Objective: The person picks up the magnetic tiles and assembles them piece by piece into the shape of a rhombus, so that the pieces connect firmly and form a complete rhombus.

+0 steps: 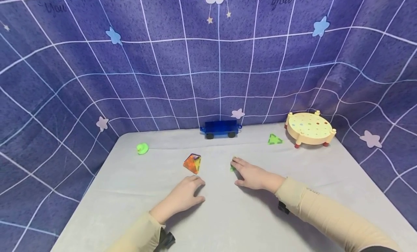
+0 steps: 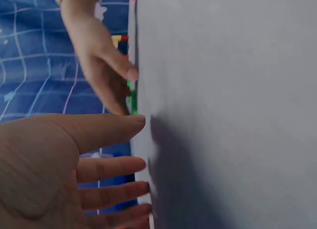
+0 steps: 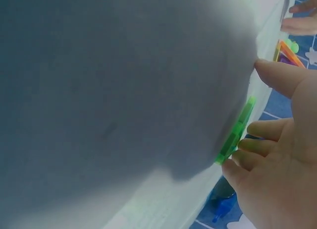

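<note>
My right hand (image 1: 252,174) touches a translucent green magnetic tile (image 1: 232,168) lying on the table, its fingers covering most of it. In the right wrist view the fingertips (image 3: 242,146) meet one side of the green tile (image 3: 237,132), while the thumb stays apart from it. My left hand (image 1: 184,194) is low over the table with relaxed, spread fingers and holds nothing. Just beyond its fingertips stands a small pyramid of magnetic tiles (image 1: 191,163), with orange, yellow and purple sides. Whether the left fingertips touch the table, I cannot tell.
A blue wheeled car base (image 1: 221,127) stands at the table's back edge. Right of it lie a green triangular tile (image 1: 274,139) and a round yellow stool-like toy (image 1: 310,129). A green rubber duck (image 1: 142,148) sits at left. Behind hangs a blue curtain (image 1: 202,85).
</note>
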A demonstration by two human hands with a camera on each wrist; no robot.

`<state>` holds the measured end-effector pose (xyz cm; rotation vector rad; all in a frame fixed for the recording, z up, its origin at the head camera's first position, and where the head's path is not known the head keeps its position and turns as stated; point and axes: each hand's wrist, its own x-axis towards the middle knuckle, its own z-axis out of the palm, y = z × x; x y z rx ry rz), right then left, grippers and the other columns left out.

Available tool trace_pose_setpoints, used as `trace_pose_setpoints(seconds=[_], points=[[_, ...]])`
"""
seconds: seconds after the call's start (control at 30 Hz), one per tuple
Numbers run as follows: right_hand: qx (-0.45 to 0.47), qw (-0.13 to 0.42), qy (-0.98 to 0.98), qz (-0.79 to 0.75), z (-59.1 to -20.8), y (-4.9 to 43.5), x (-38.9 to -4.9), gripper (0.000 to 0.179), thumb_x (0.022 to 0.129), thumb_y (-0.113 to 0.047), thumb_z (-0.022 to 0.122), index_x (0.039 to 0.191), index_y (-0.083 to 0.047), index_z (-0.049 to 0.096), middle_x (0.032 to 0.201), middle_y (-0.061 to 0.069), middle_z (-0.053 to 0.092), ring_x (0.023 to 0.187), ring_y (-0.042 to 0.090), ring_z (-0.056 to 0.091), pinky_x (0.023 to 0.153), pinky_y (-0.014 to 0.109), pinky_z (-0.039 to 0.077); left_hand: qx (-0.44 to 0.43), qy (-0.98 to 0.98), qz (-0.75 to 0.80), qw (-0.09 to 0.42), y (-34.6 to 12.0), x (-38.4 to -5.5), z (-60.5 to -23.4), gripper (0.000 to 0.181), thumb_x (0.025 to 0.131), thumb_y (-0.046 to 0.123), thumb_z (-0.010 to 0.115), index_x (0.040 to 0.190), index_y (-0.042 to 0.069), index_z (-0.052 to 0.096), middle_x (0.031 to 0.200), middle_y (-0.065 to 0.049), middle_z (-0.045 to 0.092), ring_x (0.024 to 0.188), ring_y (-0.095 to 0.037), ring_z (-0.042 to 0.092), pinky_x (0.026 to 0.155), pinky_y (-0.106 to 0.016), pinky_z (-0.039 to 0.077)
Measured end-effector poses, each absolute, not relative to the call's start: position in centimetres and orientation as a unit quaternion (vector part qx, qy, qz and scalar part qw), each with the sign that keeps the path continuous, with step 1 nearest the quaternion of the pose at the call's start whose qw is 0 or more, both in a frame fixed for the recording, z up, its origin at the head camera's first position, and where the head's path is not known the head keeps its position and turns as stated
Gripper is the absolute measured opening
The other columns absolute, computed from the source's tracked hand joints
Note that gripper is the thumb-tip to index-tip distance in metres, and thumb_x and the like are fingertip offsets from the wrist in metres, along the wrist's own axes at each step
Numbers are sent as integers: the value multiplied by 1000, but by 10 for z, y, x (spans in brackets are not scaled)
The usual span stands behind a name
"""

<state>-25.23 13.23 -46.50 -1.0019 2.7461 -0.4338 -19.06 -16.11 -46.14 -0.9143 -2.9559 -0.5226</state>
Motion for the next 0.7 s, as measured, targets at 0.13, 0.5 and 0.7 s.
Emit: trace_pose_setpoints(seconds=[0.13,0.5,0.7], points=[[-343,94,923,-146,-462,137,-252,77,96,-27,73,152,10,35,161,27,27,150,39,26,119,49,26,-325,-936,-130,-24,-141,-204,-463,51,88,27,79,130,2,65,135,-16,59,126,-33,56,106,-46,45],[-337,100,918,-183,-462,174,-246,76,93,-22,75,150,11,38,157,31,32,146,45,31,117,55,27,-331,-934,-130,-49,-96,-248,-468,76,87,33,80,149,3,47,149,-16,50,138,-33,47,115,-44,35],[-322,118,916,-209,-458,204,-242,72,91,-17,77,147,11,43,153,30,40,143,46,35,116,56,28,-330,-933,-132,-59,-77,-269,-468,86,88,35,80,156,4,37,157,-16,42,142,-35,40,118,-43,31]])
